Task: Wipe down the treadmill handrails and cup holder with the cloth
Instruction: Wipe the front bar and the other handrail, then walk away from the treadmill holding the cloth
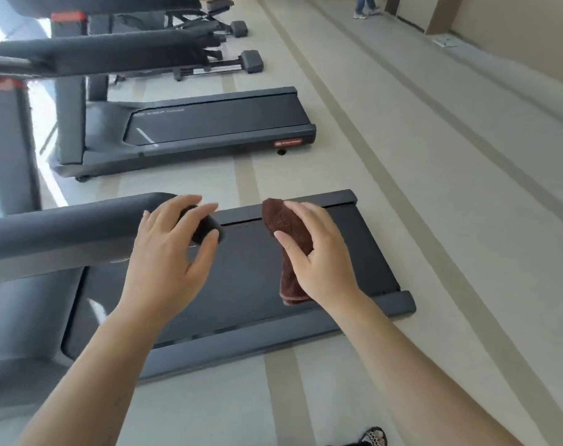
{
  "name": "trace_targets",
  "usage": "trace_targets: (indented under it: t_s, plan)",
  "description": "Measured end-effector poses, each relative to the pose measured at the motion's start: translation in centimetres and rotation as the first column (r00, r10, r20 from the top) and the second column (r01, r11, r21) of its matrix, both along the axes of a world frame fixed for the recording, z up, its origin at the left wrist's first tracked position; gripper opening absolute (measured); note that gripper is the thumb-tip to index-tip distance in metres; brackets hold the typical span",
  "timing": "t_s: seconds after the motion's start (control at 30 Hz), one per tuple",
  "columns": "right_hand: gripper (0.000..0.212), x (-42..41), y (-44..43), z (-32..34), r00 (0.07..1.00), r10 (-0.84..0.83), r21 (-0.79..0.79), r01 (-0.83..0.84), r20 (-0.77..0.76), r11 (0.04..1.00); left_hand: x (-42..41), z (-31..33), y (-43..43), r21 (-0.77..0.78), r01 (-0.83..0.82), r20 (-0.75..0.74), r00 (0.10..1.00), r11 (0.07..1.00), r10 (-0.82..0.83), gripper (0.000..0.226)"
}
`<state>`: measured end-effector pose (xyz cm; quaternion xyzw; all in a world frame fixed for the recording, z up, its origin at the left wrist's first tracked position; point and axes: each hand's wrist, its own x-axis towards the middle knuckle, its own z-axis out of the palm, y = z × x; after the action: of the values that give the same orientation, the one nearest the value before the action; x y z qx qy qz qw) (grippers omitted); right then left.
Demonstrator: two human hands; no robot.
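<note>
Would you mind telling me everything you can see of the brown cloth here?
The cloth is a dark reddish-brown terry towel, rolled into a long bundle with a paler hem at its lower end. The right hand grips its middle, thumb across the front; both ends stick out. It is held roughly upright above the treadmill belt, apart from the handrail.

Left forearm [90, 365]: bare; extended forward from the lower left edge.
Left hand [167, 252]: seen from the back; fingers are spread and lightly curved over the end of the handrail [64, 226], with the thumb set below it; contact cannot be told.
Right forearm [418, 365]: bare; extended forward from the lower right edge.
Right hand [318, 252]: held level with the left, well apart from it; the cloth [286, 226] is gripped, with the thumb laid across its front and the fingers wrapped behind.
</note>
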<state>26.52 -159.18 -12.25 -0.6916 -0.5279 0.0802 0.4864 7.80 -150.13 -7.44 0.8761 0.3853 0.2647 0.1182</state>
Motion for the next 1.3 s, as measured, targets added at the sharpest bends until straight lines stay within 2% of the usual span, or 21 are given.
trace_targets:
  t_s: [0.13, 0.27, 0.33, 0.47, 0.6, 0.7, 0.8, 1.0, 1.3]
  plan:
    - [0.040, 8.8, -8.0, -0.7, 0.989, -0.149, -0.038, 0.148, -0.025, 0.988, 10.9, -0.7, -4.9, -0.093, 0.202, -0.001, 0.979, 0.975, -0.203, 0.032]
    - [0.040, 17.5, -17.6, -2.0, 0.946, -0.322, -0.112, 0.316, -0.040, 0.942, 23.4, -2.3, -11.3, -0.171, 0.421, -0.006, 0.904, 0.891, -0.428, 0.034]
    - [0.039, 21.3, -22.8, -2.7, 0.902, -0.430, -0.149, 0.419, -0.048, 0.896, 29.5, -3.3, -14.9, -0.194, 0.546, -0.004, 0.830, 0.815, -0.558, 0.035]
    - [0.039, 27.2, -32.8, -3.2, 0.764, -0.642, -0.227, 0.616, -0.060, 0.754, 40.4, -4.4, -22.9, -0.241, 0.749, -0.059, 0.623, 0.617, -0.780, 0.035]
    - [0.039, 31.7, -39.3, -3.4, 0.599, -0.796, -0.245, 0.761, -0.091, 0.601, 48.7, -5.2, -28.5, -0.328, 0.832, -0.156, 0.419, 0.447, -0.895, 0.037]
    - [0.040, 35.4, -41.5, -3.9, 0.512, -0.853, -0.233, 0.821, -0.101, 0.521, 54.0, -5.9, -30.3, -0.340, 0.859, -0.175, 0.342, 0.383, -0.923, 0.037]
    - [0.040, 39.9, -41.9, -4.6, 0.475, -0.872, -0.235, 0.840, -0.117, 0.489, 59.0, -6.9, -30.7, -0.327, 0.881, -0.165, 0.303, 0.342, -0.938, 0.035]
    - [0.039, 53.1, -40.0, -5.0, 0.481, -0.871, -0.251, 0.836, -0.095, 0.489, 72.6, -8.5, -28.9, -0.330, 0.890, -0.211, 0.255, 0.314, -0.944, 0.037]
    - [0.039, 74.5, -37.2, -1.8, 0.447, -0.893, -0.236, 0.863, -0.054, 0.447, 95.2, -5.5, -26.0, -0.245, 0.923, -0.172, 0.260, 0.297, -0.950, 0.036]
